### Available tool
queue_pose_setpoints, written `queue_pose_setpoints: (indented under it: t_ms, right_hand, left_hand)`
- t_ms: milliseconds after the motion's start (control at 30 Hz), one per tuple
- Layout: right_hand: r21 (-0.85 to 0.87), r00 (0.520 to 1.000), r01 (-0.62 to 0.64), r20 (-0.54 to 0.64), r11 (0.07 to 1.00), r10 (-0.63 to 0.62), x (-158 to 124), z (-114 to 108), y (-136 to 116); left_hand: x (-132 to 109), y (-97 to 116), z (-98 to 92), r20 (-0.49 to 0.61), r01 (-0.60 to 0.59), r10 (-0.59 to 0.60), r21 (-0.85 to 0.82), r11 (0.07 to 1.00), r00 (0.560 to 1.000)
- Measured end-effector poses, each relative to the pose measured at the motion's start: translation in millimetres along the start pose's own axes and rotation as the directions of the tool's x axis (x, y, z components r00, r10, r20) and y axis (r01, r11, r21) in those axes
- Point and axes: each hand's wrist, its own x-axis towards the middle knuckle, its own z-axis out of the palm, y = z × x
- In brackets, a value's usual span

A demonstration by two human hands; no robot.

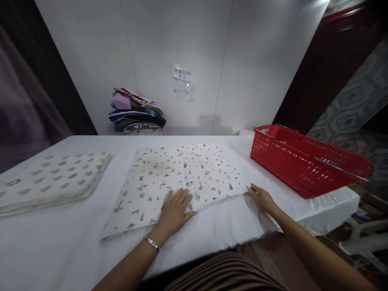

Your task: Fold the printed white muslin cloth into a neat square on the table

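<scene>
A folded white cloth (pixel 169 171) printed with small leaf-like and other motifs lies flat on the table in front of me. My left hand (pixel 174 210) rests palm down on its near edge, close to the middle, with the fingers stretched and spread. At the near right corner of this cloth is my right hand (pixel 264 201); its fingers are extended and the fingertips touch the corner. A metal bracelet (pixel 151 243) circles my left wrist.
Another folded cloth (pixel 57 178) with grey shapes lies at left on the white-covered table (pixel 75 250). A red plastic basket (pixel 285 157) with metal handles stands at right. Folded fabrics (pixel 138 113) are stacked by the wall, left of a paper sign (pixel 182 91) reading "45-50".
</scene>
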Motion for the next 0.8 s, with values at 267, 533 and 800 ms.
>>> queue_pose_setpoints:
  t_ms: [267,533,800]
  right_hand:
    - [0.015,0.998,0.038,-0.051,0.999,-0.038,4,-8,-1]
    - [0.001,0.915,0.403,0.021,0.915,-0.403,4,24,-60]
    - [0.062,0.664,0.691,0.337,0.72,-0.667,-10,75,-163]
  left_hand:
    - [-71,-41,-10.3,0.003,0.337,-0.339,0.109,0.935,0.941]
    - [-132,-87,-41.1,-0.101,0.714,-0.707,0.103,0.693,0.7]
    - [-119,-88,-58.0,-0.051,0.876,-0.879,-0.064,0.477,0.475]
